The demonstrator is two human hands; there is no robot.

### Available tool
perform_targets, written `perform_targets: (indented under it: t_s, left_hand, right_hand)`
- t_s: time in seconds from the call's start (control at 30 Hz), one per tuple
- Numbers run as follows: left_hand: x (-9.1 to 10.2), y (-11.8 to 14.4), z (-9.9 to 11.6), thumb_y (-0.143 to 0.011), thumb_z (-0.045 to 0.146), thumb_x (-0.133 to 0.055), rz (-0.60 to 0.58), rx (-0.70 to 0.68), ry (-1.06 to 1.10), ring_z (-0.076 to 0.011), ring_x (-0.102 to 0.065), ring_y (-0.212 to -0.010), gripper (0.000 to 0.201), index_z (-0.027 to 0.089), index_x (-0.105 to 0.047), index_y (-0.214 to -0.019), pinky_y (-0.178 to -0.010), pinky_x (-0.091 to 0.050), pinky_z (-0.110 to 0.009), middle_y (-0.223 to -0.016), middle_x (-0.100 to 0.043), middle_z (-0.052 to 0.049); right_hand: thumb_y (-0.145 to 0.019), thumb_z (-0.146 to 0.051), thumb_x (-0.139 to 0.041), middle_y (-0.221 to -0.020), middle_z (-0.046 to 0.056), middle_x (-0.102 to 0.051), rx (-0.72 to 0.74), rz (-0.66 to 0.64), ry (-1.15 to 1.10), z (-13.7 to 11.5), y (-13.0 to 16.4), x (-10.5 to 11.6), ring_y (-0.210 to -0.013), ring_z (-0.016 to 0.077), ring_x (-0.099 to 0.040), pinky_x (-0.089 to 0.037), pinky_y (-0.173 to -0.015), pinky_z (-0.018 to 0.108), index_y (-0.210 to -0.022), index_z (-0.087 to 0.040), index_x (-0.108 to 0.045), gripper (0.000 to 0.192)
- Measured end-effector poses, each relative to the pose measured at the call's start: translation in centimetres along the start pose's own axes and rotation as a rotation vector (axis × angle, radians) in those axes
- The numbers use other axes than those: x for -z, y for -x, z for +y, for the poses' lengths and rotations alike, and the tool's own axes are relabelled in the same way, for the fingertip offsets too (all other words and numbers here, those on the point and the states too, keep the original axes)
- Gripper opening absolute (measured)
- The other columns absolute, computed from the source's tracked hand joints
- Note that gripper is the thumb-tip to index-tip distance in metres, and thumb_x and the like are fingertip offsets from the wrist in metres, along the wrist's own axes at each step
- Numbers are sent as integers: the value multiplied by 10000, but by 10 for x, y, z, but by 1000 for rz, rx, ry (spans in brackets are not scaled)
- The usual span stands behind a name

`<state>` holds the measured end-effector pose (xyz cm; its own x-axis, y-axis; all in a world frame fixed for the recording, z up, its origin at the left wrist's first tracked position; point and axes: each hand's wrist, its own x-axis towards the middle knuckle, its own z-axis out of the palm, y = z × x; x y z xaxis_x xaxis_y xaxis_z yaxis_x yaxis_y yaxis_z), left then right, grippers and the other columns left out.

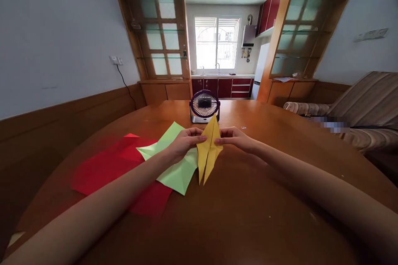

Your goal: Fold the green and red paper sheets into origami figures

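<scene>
A yellow folded paper [209,147], shaped like a long diamond with a split lower end, is held up over the table between my two hands. My left hand [185,143] pinches its left edge, thumb on the front face. On the opposite edge, my right hand [234,138] grips it in the same way, with the fingers partly hidden behind the paper. Beneath my left hand and forearm lies a creased light green sheet [183,174]. Red paper [115,159] is spread under and left of the green sheet, partly covered by my left arm.
A small purple desk fan [204,104] stands on the wooden table [248,198] just beyond the yellow paper. A striped sofa [357,99] is off to the right. Wooden shelves [161,29] and a kitchen with a window [217,41] lie past the table.
</scene>
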<state>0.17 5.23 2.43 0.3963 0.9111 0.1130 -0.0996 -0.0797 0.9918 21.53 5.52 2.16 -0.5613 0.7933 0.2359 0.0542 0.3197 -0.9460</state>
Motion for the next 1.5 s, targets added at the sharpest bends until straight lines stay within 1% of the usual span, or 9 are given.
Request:
perform_targets:
  t_s: [0.13, 0.23, 0.4, 0.5, 0.7, 0.87, 1.13, 1.37, 1.5]
  left_hand:
    - [-2, -1, -3, -664, 235, -803, 83, -72, 7, -124, -585, -652, 330, 181, -587, -908, -585, -448, -236, -735, -597, 23]
    - [-3, 1, -2, -672, 238, -795, 72, -79, -8, -150, -603, -703, 391, 192, -553, -975, -594, -470, -257, -766, -593, 15]
    - [0, 4, 1, -573, 118, -817, -30, -1, 3, -164, -626, -789, 459, 182, -536, -930, -647, -487, -275, -944, -617, -32]
    - [1, 3, -2, -574, 115, -807, -13, -41, -33, -149, -624, -742, 421, 176, -507, -863, -604, -477, -259, -956, -599, -28]
    - [-1, 1, -7, -594, 110, -786, 53, -130, -83, -170, -637, -719, 591, 221, -487, -1092, -589, -518, -294, -965, -573, -23]
    - [-3, 2, -8, -625, 111, -748, 112, -230, -95, -138, -609, -737, 512, 213, -530, -1077, -624, -510, -275, -1033, -567, -36]
    - [-5, 0, -17, -612, 134, -728, 141, -310, -193, -128, -565, -773, 287, 179, -563, -842, -662, -474, -237, -949, -572, -11]
    - [-1, -2, -16, -638, 215, -674, -122, 48, -57, -187, -615, -776, 244, 140, -663, -870, -699, -505, -301, -858, -674, -59]
    - [4, -4, -12, -715, 339, -582, -121, 147, 105, -211, -619, -769, 263, 116, -687, -808, -667, -526, -333, -890, -694, -110]
  right_hand:
    - [-676, -339, -790, -671, -35, -656, 20, 76, -30, 3, -2, 1, -589, 127, -628, -517, -593, 288, -898, -175, -614, 326]
    - [-670, -337, -800, -552, -77, -612, 40, 167, -48, 5, -2, 1, -431, 124, -584, -475, -466, 269, -1012, -193, -526, 462]
    - [-696, -335, -778, -561, -73, -614, 88, 212, -35, 4, -1, 1, -457, 119, -586, -488, -477, 266, -979, -210, -476, 432]
    - [-707, -345, -768, -600, -61, -593, 81, 195, -13, 6, -2, 2, -528, 124, -595, -535, -519, 292, -946, -204, -505, 382]
    - [-680, -314, -787, -826, -9, -613, 94, 177, 35, 14, -4, 6, -682, 138, -614, -549, -536, 281, -1066, -224, -535, 470]
    - [-727, -317, -748, -851, -5, -614, 193, 231, 154, 19, -2, 3, -631, 103, -585, -519, -543, 266, -1063, -215, -560, 398]
    - [-672, -287, -776, -830, -12, -599, 154, 276, 59, 23, -6, 0, -573, 94, -561, -498, -528, 282, -883, -203, -547, 323]
    - [-666, -212, -779, -859, -17, -608, 151, 146, -52, 22, -4, 3, -785, 114, -580, -473, -758, 288, -830, -190, -607, 239]
    - [-704, -205, -749, -963, 10, -630, 138, 1, -79, 24, -3, 10, -904, 139, -586, -457, -840, 301, -817, -187, -691, 128]
